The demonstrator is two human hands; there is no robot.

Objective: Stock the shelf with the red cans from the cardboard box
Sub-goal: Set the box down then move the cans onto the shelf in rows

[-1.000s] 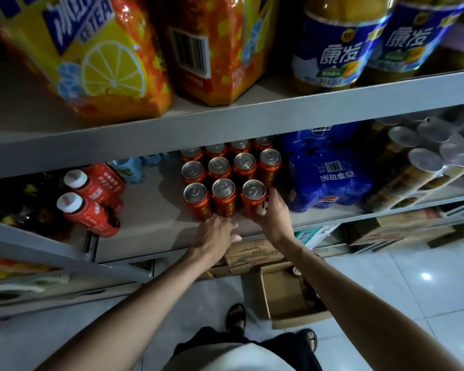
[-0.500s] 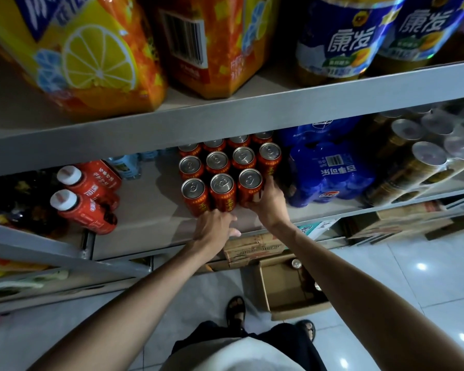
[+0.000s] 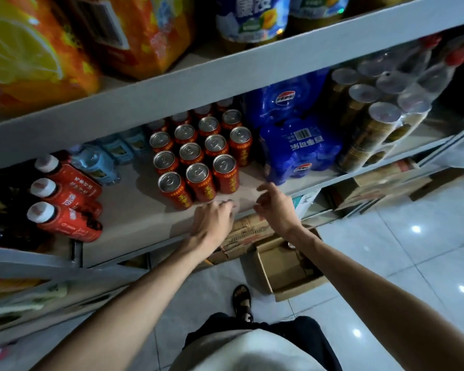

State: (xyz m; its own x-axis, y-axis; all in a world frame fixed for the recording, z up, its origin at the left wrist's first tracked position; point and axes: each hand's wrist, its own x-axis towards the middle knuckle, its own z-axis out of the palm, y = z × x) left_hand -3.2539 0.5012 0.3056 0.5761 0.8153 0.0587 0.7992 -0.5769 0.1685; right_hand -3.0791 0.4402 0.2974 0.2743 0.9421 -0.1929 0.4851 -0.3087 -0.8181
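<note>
Several red cans (image 3: 198, 156) with silver tops stand in rows on the middle shelf (image 3: 134, 210). My left hand (image 3: 212, 218) hovers at the shelf's front edge just below the front row, fingers loosely curled, holding nothing. My right hand (image 3: 275, 206) is beside it, a little right of the front right can (image 3: 225, 172), fingers relaxed and empty. The open cardboard box (image 3: 284, 266) sits on the floor below the shelf, partly hidden by my right forearm; one can top (image 3: 291, 245) shows inside it.
Red bottles with white caps (image 3: 62, 207) lie on the shelf at left. Blue Pepsi packs (image 3: 298, 145) and a wrapped pack of gold cans (image 3: 373, 124) stand right of the red cans. Large drink packs fill the upper shelf (image 3: 225, 76). Flattened cartons (image 3: 386, 183) lie under the shelf.
My right hand has let go of the front right can and drawn back toward the shelf edge. My left hand has barely moved. The view has shifted closer.
</note>
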